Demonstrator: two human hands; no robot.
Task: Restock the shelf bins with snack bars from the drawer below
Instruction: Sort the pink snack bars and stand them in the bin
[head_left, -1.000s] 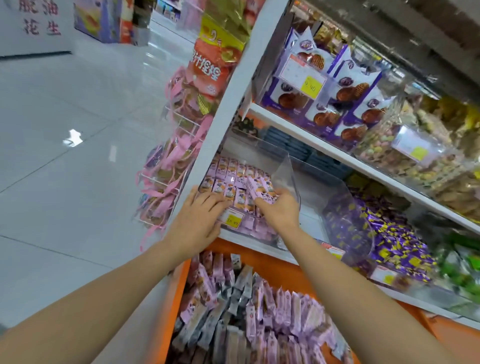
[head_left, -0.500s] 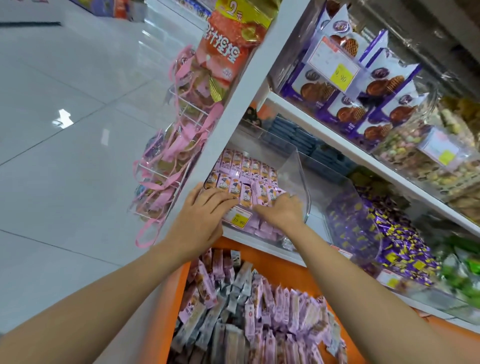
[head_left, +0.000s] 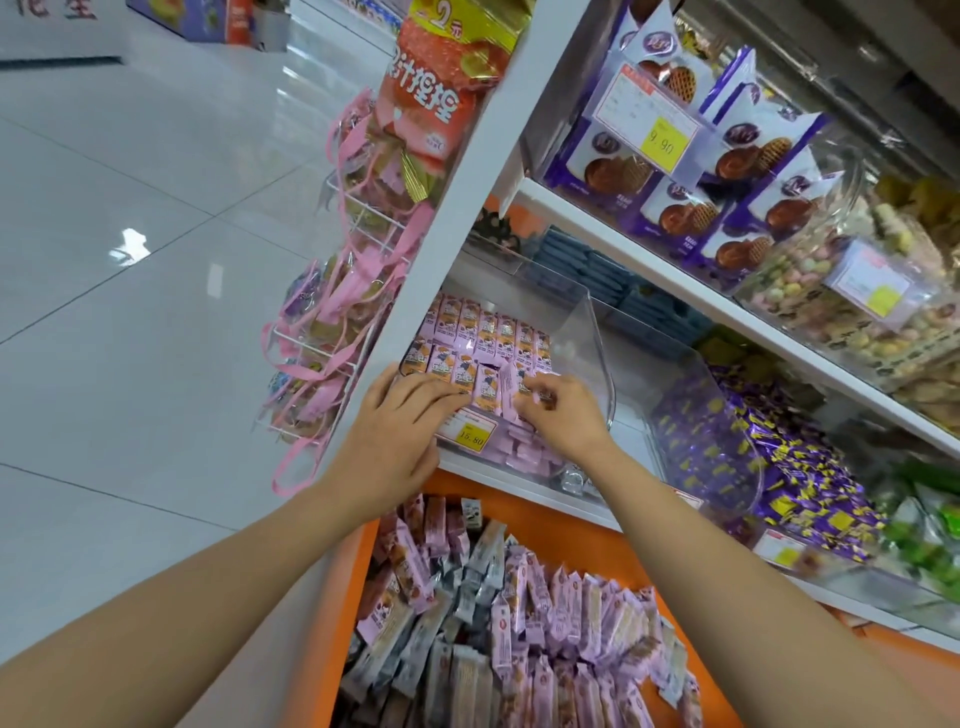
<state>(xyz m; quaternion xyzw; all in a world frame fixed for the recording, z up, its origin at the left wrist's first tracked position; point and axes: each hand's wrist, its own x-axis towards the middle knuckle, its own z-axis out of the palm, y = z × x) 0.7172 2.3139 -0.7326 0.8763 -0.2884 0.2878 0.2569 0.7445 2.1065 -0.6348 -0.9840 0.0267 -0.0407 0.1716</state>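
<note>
A clear plastic shelf bin (head_left: 597, 332) holds neat rows of pink snack bars (head_left: 483, 338). My left hand (head_left: 400, 421) lies over the bin's front edge, its straight fingers pressing on the front row above a yellow price tag (head_left: 470, 434). My right hand (head_left: 558, 415) reaches into the bin from the right, with its fingers curled round a few pink bars (head_left: 511, 384) in the front row. Below the shelf, an open orange drawer (head_left: 332, 623) is packed with loose pink and grey snack bars (head_left: 519, 623).
A second clear bin (head_left: 691, 384) to the right holds purple and yellow candies (head_left: 753, 457). The upper shelf carries purple waffle packs (head_left: 727, 171) and a tub of round sweets (head_left: 810, 291). A wire rack (head_left: 343, 332) with pink-ribboned bags hangs on the shelf's left side, beside grey floor tiles (head_left: 130, 338).
My right hand has lowered a few pink bars from above the front row down into it. My left hand stays on the bin's front edge. The camera has moved closer.
</note>
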